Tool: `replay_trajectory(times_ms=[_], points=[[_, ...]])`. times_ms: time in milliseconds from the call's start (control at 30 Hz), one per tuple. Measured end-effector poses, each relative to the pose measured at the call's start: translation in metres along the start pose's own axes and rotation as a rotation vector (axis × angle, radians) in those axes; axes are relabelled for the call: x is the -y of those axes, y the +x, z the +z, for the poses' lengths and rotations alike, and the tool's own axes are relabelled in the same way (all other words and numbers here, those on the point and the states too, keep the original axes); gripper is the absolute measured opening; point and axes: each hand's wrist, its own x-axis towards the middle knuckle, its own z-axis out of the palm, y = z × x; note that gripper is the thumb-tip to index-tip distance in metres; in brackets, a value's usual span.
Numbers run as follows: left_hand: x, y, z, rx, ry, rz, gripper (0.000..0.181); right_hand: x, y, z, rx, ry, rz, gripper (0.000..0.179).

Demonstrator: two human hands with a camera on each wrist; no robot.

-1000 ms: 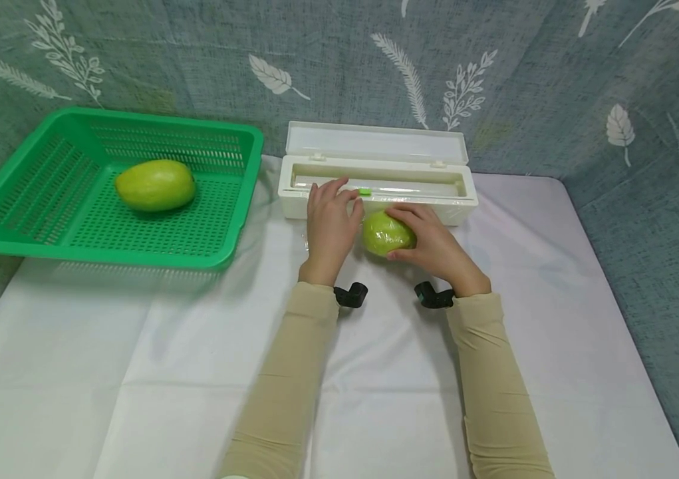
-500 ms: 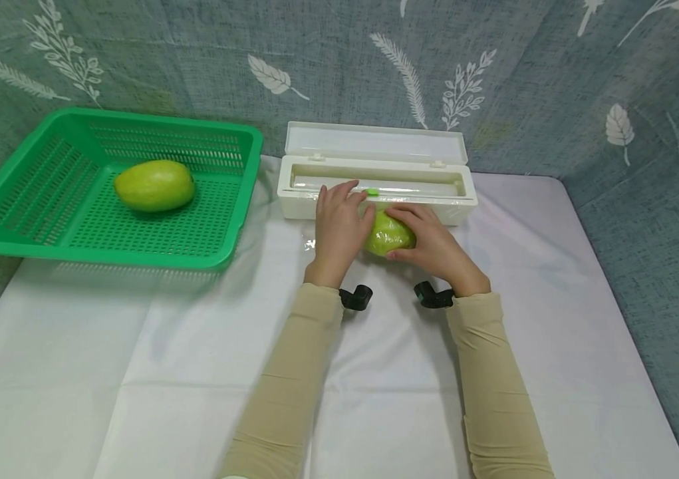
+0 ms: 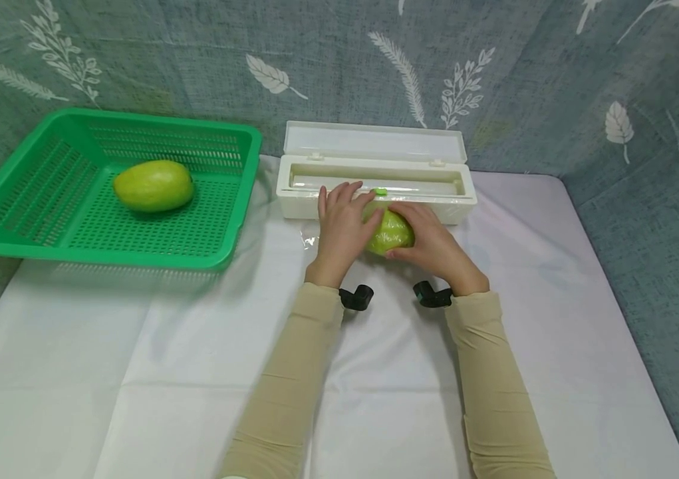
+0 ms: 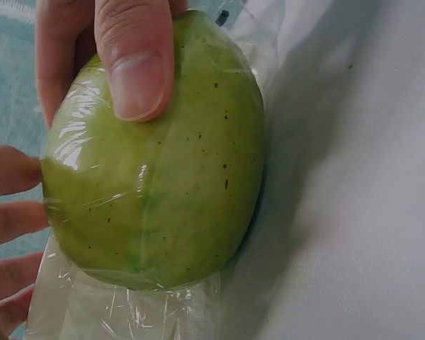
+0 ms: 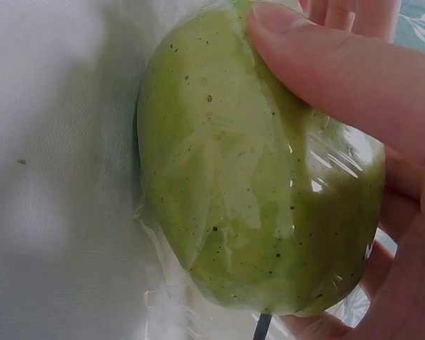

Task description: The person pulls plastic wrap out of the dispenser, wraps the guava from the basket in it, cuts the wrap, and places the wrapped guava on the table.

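Observation:
A green mango (image 3: pixel 394 234) in clear plastic wrap rests on the white cloth before the wrap dispenser. My right hand (image 3: pixel 435 243) grips it from the right, with the thumb (image 5: pixel 319 67) lying across the wrapped skin. My left hand (image 3: pixel 342 229) is at its left, fingers spread and fairly straight, fingertips (image 4: pixel 21 170) at the mango's surface. Loose plastic wrap (image 4: pixel 120 312) trails from the mango's end, and a bit of film (image 3: pixel 309 241) shows left of the left hand. The mango's far side is hidden.
The white dispenser (image 3: pixel 455 211) stands behind the hands, lid (image 3: pixel 375 141) raised, with a film roll inside and a green slider (image 3: pixel 380 191) on its front edge. A green basket (image 3: pixel 237 226) at the left holds another mango (image 3: pixel 155 186). Patterned cloth hangs behind.
My left hand has moved right, from beside the mango until its thumb overlaps it. The green slider has shifted right along the dispenser. The right hand keeps its grip.

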Motion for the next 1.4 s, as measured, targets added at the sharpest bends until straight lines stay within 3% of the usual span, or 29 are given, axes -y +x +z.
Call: replay_trajectory(times_ms=[167,700,1000,1267,1400], points=[[-0.0005,0.0002,0.0009,0.055,0.013,-0.003,0.045,0.0005,0.0014,0.0008,-0.002,-0.042,-0.001,0.08],[0.0013,0.0012,0.0068,0.126,0.041,0.03,0.047,0.0045,0.0024,0.0064,-0.079,-0.066,-0.02,0.071],[0.001,0.0025,0.0047,0.177,0.052,0.043,0.043,0.0021,0.0021,0.0049,-0.037,-0.077,-0.064,0.076],[0.0028,0.0019,0.0059,0.113,0.014,0.047,0.045,0.0017,0.0013,0.0054,-0.009,-0.093,-0.054,0.08],[0.0023,0.002,0.0054,0.109,0.004,0.027,0.052,0.002,0.0021,0.0077,-0.014,-0.103,-0.063,0.077]])
